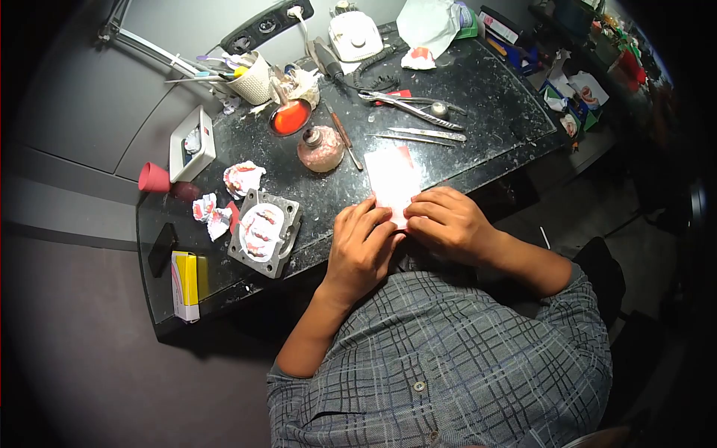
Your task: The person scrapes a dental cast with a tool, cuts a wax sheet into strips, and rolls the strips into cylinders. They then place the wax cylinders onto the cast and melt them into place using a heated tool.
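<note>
At the front edge of the bench, a flat sheet of pink wax point(393, 183) lies between my hands, its middle washed out by glare. My left hand point(360, 243) grips its near left edge, fingers bent and thumb pressed in. On the other side, my right hand point(452, 224) holds the near right edge with curled fingers. Beyond the sheet lie a thin metal tool point(427, 135) and large pliers point(418, 110). A wooden-handled wax knife point(343, 134) rests to the left, beside a round pink-spotted burner point(321, 151).
A metal flask half point(280, 265) with white plaster and plaster pieces point(243, 179) sit left. Behind are a pan of red wax point(290, 117), a tool basket point(252, 78) and a white control box point(355, 36). A yellow box point(185, 286) stands at the left edge.
</note>
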`<state>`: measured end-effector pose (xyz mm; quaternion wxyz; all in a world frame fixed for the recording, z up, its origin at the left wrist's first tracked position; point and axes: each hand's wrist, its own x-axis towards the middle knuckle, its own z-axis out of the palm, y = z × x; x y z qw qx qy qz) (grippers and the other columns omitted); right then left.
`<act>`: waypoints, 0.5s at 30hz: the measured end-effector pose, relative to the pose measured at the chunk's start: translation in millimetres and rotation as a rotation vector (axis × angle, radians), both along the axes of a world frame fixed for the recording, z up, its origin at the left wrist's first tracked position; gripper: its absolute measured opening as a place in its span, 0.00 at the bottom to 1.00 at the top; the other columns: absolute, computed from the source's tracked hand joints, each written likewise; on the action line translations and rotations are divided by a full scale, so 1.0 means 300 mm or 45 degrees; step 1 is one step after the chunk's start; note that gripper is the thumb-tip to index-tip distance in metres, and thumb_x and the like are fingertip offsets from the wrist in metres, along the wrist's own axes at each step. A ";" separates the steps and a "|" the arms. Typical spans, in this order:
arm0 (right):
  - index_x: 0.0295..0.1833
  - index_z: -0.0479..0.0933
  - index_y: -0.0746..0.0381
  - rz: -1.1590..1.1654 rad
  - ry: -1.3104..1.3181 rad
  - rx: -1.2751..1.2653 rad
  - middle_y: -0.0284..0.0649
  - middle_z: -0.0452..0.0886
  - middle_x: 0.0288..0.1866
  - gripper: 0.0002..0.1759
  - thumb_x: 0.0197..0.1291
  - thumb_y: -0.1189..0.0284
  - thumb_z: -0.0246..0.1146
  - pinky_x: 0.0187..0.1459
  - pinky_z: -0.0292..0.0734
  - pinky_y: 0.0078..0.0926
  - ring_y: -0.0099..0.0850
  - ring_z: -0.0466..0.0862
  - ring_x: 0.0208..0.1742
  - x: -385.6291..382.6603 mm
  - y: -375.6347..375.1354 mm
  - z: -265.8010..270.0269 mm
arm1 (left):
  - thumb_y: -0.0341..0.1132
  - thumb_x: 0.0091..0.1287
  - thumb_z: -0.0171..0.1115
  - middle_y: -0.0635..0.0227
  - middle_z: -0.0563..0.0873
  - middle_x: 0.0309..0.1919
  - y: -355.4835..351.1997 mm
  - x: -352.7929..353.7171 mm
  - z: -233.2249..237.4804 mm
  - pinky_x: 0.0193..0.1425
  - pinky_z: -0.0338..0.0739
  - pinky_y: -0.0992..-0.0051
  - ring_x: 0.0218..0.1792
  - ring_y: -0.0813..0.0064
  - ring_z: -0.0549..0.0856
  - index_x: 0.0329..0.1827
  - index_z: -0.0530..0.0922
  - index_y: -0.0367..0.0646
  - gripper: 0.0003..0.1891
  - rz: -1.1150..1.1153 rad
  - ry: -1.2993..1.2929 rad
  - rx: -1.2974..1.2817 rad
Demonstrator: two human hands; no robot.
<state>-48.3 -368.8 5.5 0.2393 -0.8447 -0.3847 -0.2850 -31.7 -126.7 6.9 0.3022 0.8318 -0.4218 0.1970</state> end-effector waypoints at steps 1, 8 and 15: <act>0.47 0.85 0.63 0.000 0.002 0.000 0.41 0.90 0.52 0.10 0.64 0.71 0.74 0.61 0.86 0.42 0.40 0.90 0.58 0.002 -0.001 -0.005 | 0.29 0.69 0.79 0.60 0.91 0.55 -0.004 -0.001 0.003 0.71 0.77 0.52 0.67 0.52 0.89 0.50 0.87 0.42 0.10 0.014 -0.012 -0.009; 0.51 0.88 0.64 -0.013 -0.093 0.006 0.42 0.92 0.50 0.11 0.66 0.71 0.75 0.55 0.90 0.38 0.40 0.94 0.55 0.021 -0.012 -0.019 | 0.26 0.71 0.76 0.61 0.92 0.53 0.000 0.016 -0.021 0.69 0.78 0.55 0.62 0.54 0.91 0.52 0.87 0.41 0.10 0.028 -0.049 -0.042; 0.54 0.88 0.64 -0.020 -0.074 -0.013 0.40 0.91 0.52 0.13 0.65 0.72 0.71 0.54 0.88 0.38 0.40 0.93 0.56 0.023 -0.012 -0.018 | 0.26 0.70 0.76 0.62 0.92 0.53 -0.003 0.019 -0.031 0.66 0.78 0.57 0.61 0.56 0.91 0.54 0.88 0.41 0.11 0.050 -0.099 -0.003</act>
